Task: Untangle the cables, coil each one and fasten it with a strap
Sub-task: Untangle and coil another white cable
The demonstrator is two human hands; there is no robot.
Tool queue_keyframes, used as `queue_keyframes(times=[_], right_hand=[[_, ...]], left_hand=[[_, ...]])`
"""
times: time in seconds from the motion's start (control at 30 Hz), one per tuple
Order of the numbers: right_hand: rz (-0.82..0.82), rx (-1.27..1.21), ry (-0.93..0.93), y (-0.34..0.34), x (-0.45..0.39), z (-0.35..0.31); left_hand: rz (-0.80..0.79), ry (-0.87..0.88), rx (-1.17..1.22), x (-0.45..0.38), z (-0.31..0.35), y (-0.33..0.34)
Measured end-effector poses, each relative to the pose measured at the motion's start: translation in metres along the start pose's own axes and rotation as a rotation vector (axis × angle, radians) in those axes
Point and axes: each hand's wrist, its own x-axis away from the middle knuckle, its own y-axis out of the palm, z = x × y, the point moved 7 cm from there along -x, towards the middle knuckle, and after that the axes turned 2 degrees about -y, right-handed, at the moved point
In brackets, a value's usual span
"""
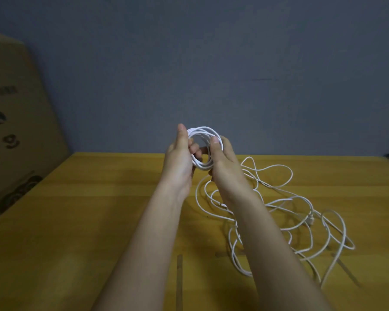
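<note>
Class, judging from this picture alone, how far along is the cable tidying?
Done: nothing finished; no strapped coil shows. In hand: both the left hand and the right hand hold a small white coil above the table. Left: the loose tangle beside the right arm, plus strapping.

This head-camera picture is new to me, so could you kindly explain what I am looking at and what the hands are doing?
There is no machine here: a person wears a camera on the head, looking forward and down, so you see their own two forearms. The left hand and the right hand together hold up a small coil of white cable above a yellow wooden table. More loose white cable lies tangled on the table to the right, and a strand runs down from the hands towards it. A cardboard box stands at the left, a grey wall behind.
</note>
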Motion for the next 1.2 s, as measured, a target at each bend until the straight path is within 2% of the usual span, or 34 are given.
queue_keyframes(times=[0.13, 0.27, 0.4, 0.53, 0.63, 0.77, 0.97, 1.03, 1.2], right_hand=[[0.121, 0.147, -0.135, -0.012, -0.002, -0.005], [0.212, 0.143, -0.186, -0.027, -0.002, -0.013], [0.184, 0.178, -0.185, -0.033, -0.007, -0.010], [0.200, 0.020, -0.160, -0.033, -0.008, -0.006], [0.184, -0.026, -0.112, -0.029, -0.008, -0.004], [0.059, -0.091, 0.088, -0.021, -0.009, 0.007], [0.141, 0.151, -0.044, -0.029, -0.011, 0.013], [0.181, 0.124, -0.030, -0.032, -0.014, 0.028], [0.210, -0.112, 0.282, -0.030, -0.002, 0.074]], left_hand=[[0.025, -0.012, -0.170, 0.006, -0.002, 0.002], [-0.160, 0.092, -0.384, 0.006, 0.001, 0.008], [-0.255, 0.242, -0.667, 0.008, 0.009, 0.010], [-0.213, 0.354, -0.881, 0.008, 0.013, 0.009], [-0.150, 0.424, -0.931, 0.010, 0.014, 0.008], [-0.109, 0.496, -0.959, 0.009, 0.010, 0.004], [-0.129, 0.566, -0.933, 0.006, -0.003, 0.003], [-0.137, 0.540, -0.910, 0.005, -0.014, 0.001], [-0.142, 0.295, -0.940, -0.001, -0.050, -0.017]])
